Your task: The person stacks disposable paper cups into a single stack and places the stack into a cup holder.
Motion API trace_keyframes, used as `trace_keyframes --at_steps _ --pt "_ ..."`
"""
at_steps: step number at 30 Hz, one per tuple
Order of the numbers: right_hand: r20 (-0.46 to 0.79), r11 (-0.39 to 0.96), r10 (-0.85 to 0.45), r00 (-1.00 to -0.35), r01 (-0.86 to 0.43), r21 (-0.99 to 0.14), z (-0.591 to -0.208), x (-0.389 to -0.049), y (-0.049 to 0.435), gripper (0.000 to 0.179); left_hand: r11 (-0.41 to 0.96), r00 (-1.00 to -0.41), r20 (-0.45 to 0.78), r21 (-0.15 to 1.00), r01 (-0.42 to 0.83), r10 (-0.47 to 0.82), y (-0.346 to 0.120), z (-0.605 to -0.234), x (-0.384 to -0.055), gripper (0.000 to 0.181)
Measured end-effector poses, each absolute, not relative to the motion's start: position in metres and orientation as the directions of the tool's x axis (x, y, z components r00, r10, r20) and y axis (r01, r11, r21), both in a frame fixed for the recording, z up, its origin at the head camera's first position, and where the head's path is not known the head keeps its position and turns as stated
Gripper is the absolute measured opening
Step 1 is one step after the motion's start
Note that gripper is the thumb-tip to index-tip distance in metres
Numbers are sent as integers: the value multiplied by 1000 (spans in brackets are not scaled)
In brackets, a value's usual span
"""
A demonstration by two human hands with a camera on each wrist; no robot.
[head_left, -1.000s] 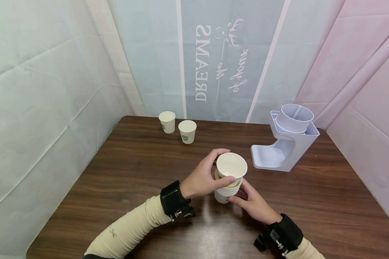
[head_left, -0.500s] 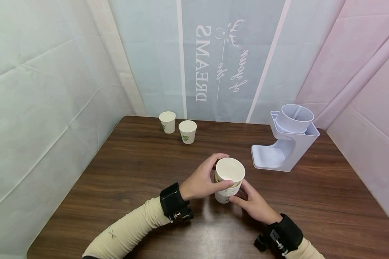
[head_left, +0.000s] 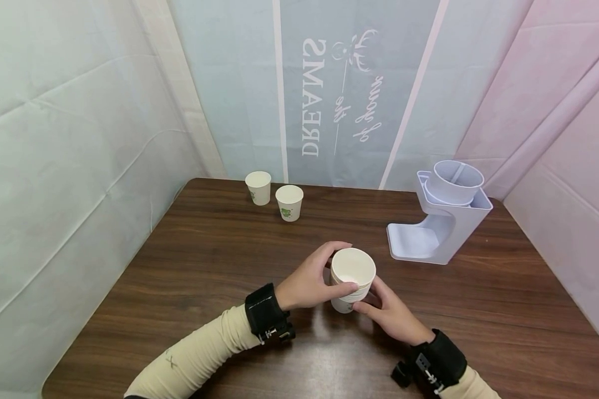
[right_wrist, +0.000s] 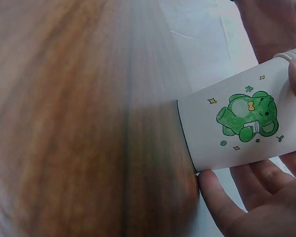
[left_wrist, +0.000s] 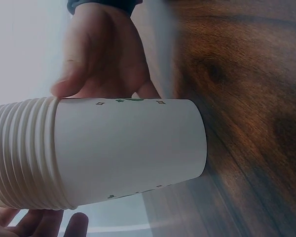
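Observation:
A nested stack of white paper cups (left_wrist: pixel 128 148) stands upright on the table between both hands. Its several rims crowd together at the upper end, and a green bear (right_wrist: pixel 249 113) is printed on its lowest cup. My left hand (head_left: pixel 309 280) grips the top cup at the rim, thumb on the near side and fingers round the far side. Lower down, my right hand (head_left: pixel 394 317) holds the stack from the right, its thumb on the front and the other fingers partly hidden behind it.
Two more paper cups, a left one (head_left: pixel 259 191) and a right one (head_left: pixel 289 205), stand at the back of the brown wooden table (head_left: pixel 219 244). A pale lilac plastic stand (head_left: pixel 441 233) with a round holder (head_left: pixel 451 185) on top is at the back right. Fabric backdrops surround the table.
My left hand has moved down with the top cup, which has sunk into the stack; the yellowish band seen beneath it has gone from view. My right hand has stayed in place.

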State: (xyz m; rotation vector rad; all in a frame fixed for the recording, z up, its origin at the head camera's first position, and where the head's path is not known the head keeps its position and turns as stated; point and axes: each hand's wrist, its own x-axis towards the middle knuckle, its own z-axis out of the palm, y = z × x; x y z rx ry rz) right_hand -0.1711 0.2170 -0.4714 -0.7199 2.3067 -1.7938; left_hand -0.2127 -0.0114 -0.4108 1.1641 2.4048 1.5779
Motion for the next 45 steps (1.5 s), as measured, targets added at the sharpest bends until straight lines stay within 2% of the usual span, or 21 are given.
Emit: trace_keyframes --at_steps 32,45 --pt "159 183 -442 -883 -262 -948 -469 -169 218 74 254 -713 291 795 551 638 -15 -413 -212 71" --pt "174 179 -445 -878 -277 -944 -471 -171 219 74 217 -695 316 797 564 645 -16 -413 -213 75"
